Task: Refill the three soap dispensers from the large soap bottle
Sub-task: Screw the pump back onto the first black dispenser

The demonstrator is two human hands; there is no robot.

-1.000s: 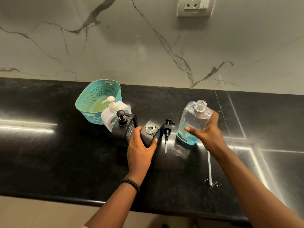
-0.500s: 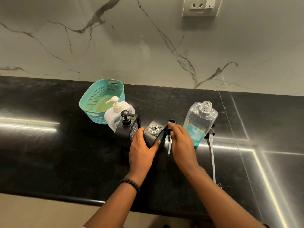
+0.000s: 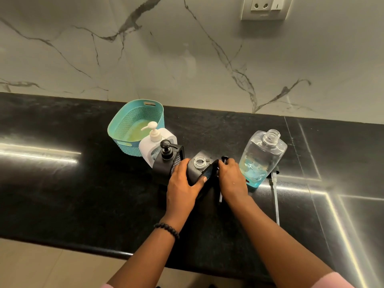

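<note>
**Open black dispenser, held on counter**

Left hand (image 3: 182, 188) gripped the uncapped black dispenser (image 3: 198, 169), thumb across its front. Right hand (image 3: 232, 180), just beside it, pinched the black pump (image 3: 224, 159). Large soap bottle (image 3: 262, 156) stood uncapped to the right, ungripped.

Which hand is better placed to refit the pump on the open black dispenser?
Right. The right hand already grips the black pump beside the open neck, while the left hand holds the open black dispenser.
</note>
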